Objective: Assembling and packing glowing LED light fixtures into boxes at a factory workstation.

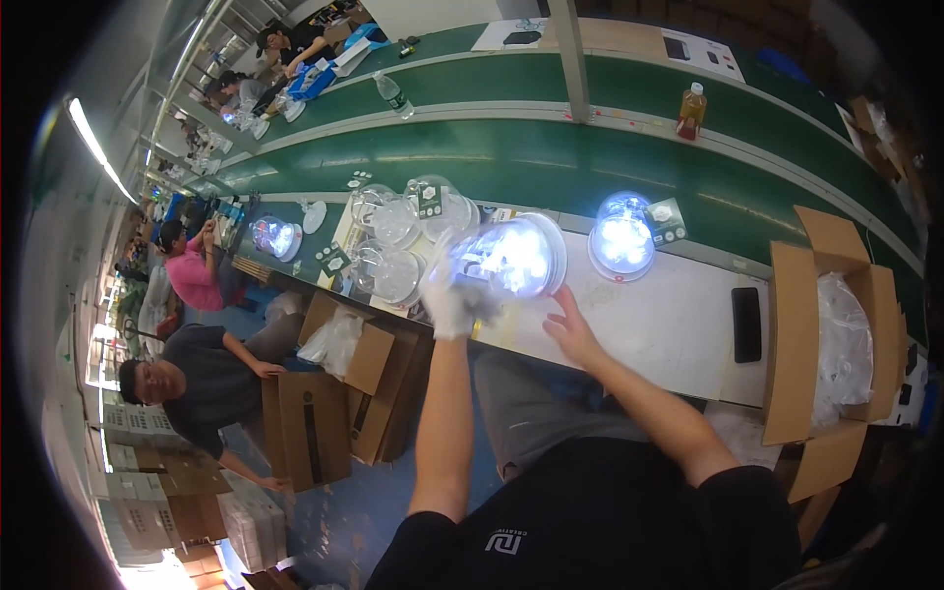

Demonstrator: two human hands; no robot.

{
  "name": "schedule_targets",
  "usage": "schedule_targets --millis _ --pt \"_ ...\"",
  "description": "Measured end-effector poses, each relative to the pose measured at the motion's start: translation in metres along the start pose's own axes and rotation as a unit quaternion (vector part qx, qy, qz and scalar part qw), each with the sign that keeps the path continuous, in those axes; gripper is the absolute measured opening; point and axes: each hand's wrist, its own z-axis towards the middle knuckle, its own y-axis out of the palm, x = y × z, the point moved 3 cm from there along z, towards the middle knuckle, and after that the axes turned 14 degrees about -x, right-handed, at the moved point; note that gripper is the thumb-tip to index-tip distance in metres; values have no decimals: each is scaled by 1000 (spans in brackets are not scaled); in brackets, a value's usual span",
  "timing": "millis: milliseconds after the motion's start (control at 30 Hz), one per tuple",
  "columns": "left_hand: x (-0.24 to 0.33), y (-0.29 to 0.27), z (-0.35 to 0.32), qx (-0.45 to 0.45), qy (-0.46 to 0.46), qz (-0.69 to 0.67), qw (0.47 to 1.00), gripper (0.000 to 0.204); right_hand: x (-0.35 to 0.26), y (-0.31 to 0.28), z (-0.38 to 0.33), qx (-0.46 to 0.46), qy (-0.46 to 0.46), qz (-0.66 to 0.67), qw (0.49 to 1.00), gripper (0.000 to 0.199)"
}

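A lit clear dome lamp (506, 258) lies tilted on its side above the bench, its round base facing right. My left hand (450, 307), in a whitish glove and partly blurred, grips the lamp at its dome end. Bare and with fingers spread, my right hand (574, 332) is beside the base, fingertips at or close to its rim. Another glowing dome lamp (622, 236) stands on the bench to the right, with a dark green card (667, 220) against it. Unlit clear domes (385, 270) are grouped to the left of my hands, and a green card (430, 199) rests on one.
An open carton (793, 339) with plastic bags stands at the right, beside a black phone-like slab (746, 324). Two bottles, one clear (393, 95) and one amber (691, 112), stand beyond the green belt (511, 152). At left, a person (202, 379) handles a cardboard box (307, 428).
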Motion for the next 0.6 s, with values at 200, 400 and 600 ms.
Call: schedule_targets --millis 200,400,600 --pt "-32 68 92 -63 85 119 987 22 38 -42 80 -16 162 198 967 59" --pt "-69 97 94 4 21 208 978 31 67 -83 83 -29 336 22 941 25" --pt "-22 114 82 -110 80 463 876 32 33 -96 22 -76 325 -130 934 33"
